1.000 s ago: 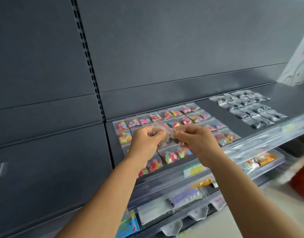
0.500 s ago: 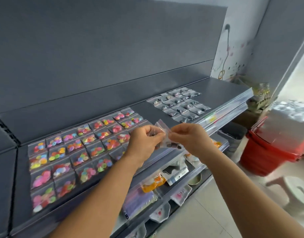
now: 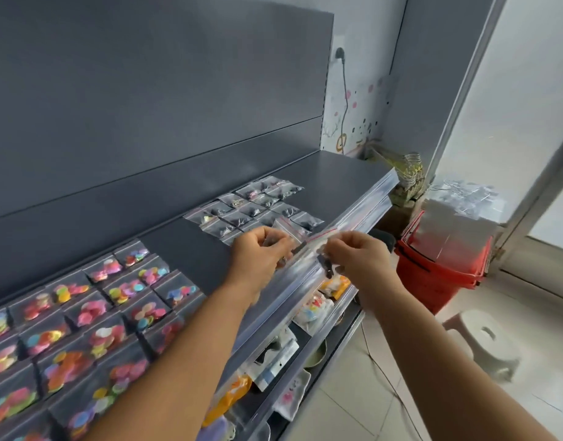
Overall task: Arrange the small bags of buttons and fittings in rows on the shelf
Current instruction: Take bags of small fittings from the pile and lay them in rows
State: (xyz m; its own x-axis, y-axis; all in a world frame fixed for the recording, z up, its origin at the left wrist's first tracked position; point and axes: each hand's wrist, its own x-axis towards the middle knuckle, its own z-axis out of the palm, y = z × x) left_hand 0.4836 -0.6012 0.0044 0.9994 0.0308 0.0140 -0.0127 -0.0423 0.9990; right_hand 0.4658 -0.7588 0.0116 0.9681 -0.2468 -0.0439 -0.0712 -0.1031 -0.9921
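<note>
Two hands work over the front edge of the grey shelf point(image 3: 184, 246), head view only. Left hand point(image 3: 257, 253) has its fingers curled, pinching a small clear bag point(image 3: 288, 229) with a red zip strip; the bag's contents are too blurred to tell. Right hand point(image 3: 358, 257) pinches another small clear bag point(image 3: 326, 261) with dark pieces inside, held just beyond the shelf's front rail point(image 3: 305, 275). The two hands are near each other, not touching.

On the shelf, left of the hands: rows of bags of coloured buttons point(image 3: 82, 319), laid flat, edges touching or overlapping. On the shelf behind the hands: a smaller block of bags of dark fittings point(image 3: 251, 206), also in rows. A bare strip of shelf lies between the two blocks.

Below the shelf: a lower tier with assorted packets point(image 3: 312, 310), details unclear. Right of the shelf's end: a red basket point(image 3: 433, 281) on the floor with clear plastic stacked in it, and a pale stool point(image 3: 487, 338) nearer the camera. A wall socket with cable point(image 3: 340, 55) sits above the shelf's far end.
</note>
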